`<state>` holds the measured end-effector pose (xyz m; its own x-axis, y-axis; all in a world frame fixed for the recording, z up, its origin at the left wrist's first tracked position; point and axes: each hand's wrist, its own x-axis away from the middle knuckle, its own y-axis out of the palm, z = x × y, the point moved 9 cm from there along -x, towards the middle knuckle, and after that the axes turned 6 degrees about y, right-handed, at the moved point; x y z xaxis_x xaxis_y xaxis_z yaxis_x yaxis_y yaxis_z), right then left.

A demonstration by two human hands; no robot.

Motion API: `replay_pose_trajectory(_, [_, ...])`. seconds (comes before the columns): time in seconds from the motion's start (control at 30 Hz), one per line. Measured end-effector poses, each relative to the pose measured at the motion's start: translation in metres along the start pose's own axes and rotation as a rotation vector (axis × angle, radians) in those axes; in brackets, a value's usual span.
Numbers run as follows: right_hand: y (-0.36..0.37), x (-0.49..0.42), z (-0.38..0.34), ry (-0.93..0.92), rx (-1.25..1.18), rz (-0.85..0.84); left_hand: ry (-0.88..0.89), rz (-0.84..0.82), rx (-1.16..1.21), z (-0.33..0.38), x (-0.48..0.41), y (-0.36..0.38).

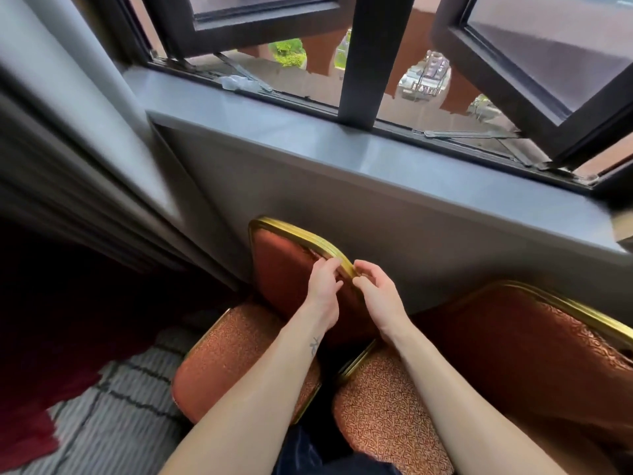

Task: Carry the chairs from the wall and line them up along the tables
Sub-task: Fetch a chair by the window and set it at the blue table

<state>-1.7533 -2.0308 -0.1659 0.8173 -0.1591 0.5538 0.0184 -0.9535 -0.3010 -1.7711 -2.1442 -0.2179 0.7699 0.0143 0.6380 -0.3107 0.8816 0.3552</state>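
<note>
The left hand [323,282] has its fingers curled over the top of the left chair [284,269]'s backrest, thumb on the red padding at the front. The right hand [380,296] sits just beside it, almost touching, with its fingers bent and pinching the gold rail [308,236] that edges the backrest. Both hands grip near the top right corner of that backrest, and both forearms reach in from the bottom of the view.

This chair stands with its back against the grey wall [394,241] under the window sill [342,149], backrest upright, top rail running along the wall and seat facing the person. The right chair [513,337] stands just beside it, turned the same way, its seat edge close to the left chair's seat.

Above the sill, dark-framed window sashes [548,80] hang open outward. A grey curtain [68,166] hangs to the left. Striped grey carpet [113,406] with a red patch lies below the seats.
</note>
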Motion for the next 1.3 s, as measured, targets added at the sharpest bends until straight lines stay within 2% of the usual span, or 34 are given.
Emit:
replay_pose_trajectory(0.17, [-0.005, -0.009, 0.004, -0.018, 0.002, -0.020, -0.029, 0.045, 0.067, 0.005, 0.002, -0.007])
replay_pose_trajectory(0.37, [0.000, 0.003, 0.011, -0.005, -0.097, -0.170, 0.011, 0.176, 0.076, 0.011, 0.033, -0.033])
replay_pose_trajectory(0.5, [0.022, 0.021, 0.007, 0.007, -0.179, -0.339, 0.109, 0.296, 0.009, 0.022, 0.073, -0.064])
replay_pose_trajectory(0.67, [0.073, 0.055, -0.010, -0.067, -0.079, -0.569, 0.209, 0.425, -0.116, 0.034, 0.135, -0.114])
replay_pose_trajectory(0.8, [0.124, 0.088, -0.027, -0.145, 0.003, -0.719, 0.289, 0.560, -0.096, 0.038, 0.189, -0.158])
replay_pose_trajectory(0.9, [0.165, 0.117, -0.041, -0.278, 0.120, -0.811, 0.316, 0.618, -0.112, 0.037, 0.224, -0.189])
replay_pose_trajectory(1.13, [0.270, 0.209, -0.068, -0.759, 0.481, -1.000, 0.370, 0.810, -0.142, 0.033, 0.297, -0.260])
replay_pose_trajectory(1.3, [0.340, 0.258, -0.067, -1.004, 0.652, -1.036, 0.329, 0.959, -0.158, 0.020, 0.343, -0.317])
